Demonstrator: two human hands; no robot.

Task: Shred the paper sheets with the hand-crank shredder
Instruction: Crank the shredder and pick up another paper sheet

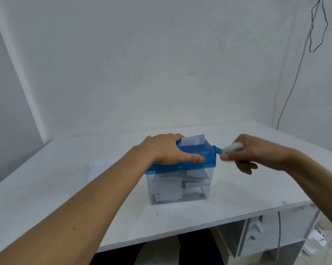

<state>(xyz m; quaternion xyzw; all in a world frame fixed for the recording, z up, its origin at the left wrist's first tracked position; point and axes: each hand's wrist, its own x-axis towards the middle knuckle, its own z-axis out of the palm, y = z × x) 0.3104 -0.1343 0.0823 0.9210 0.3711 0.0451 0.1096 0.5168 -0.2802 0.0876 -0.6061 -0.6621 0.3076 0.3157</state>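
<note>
Head view: left grip (pixel 165 148) clasps shredder (pixel 197 156), right grip (pixel 257 153) curls round crank (pixel 231 148), sheet (pixel 98 169) on desk (pixel 241 190)

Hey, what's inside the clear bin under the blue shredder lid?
Pieces of white paper lie piled in the clear bin. The blue lid, which the left hand holds, hides the cutter and the pile's top.
</note>
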